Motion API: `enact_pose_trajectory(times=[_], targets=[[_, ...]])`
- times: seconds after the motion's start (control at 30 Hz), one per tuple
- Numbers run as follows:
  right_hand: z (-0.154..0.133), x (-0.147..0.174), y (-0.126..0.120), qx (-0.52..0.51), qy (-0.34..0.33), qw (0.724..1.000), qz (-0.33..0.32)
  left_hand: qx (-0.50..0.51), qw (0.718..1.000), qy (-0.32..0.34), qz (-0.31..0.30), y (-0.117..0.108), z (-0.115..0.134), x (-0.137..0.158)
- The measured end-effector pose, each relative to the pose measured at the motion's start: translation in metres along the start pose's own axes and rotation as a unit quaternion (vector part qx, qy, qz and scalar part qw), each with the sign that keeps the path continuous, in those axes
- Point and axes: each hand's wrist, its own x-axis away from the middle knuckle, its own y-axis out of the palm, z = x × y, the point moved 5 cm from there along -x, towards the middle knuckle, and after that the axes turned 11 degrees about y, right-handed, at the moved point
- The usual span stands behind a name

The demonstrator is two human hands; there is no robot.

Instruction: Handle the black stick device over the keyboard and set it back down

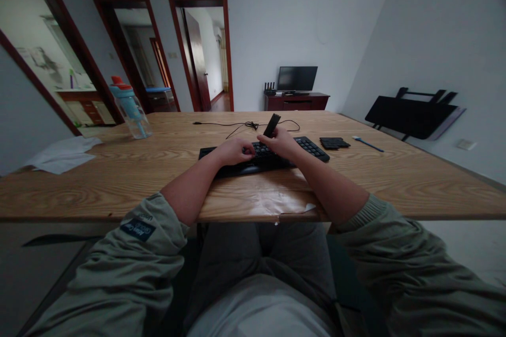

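A black keyboard [312,148] lies on the wooden table in front of me, its near edge toward my body. My right hand [281,142] is above the middle of the keys, its fingers closed around a black bar-shaped object [272,125] that sticks up at a tilt; its exact kind is not clear. Resting over the left part of the keyboard, my left hand [236,151] has its fingers curled in against the keys. Whatever those fingers hold, if anything, is hidden. Both forearms partly cover the keyboard.
Behind the keyboard runs a black cable [251,125], tied in a bundle. To the right are flat black pieces [334,143] and a blue-handled brush [369,144]. A water bottle [132,113] and white paper [65,154] are on the left. The table's near edge [245,219] is before my lap.
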Motion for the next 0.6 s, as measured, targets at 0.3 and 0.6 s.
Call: enact_pose_trajectory(times=[0.3, 0.6], targets=[[0.013, -0.003, -0.001, -0.005, 0.068, 0.998, 0.003, -0.008, 1.000, -0.005, 0.005, 0.000, -0.001, 0.000], [-0.009, 0.005, 0.003, 0.088, -0.042, 0.995, -0.017, -0.018, 1.000, 0.011, -0.011, 0.003, -0.005, 0.000]])
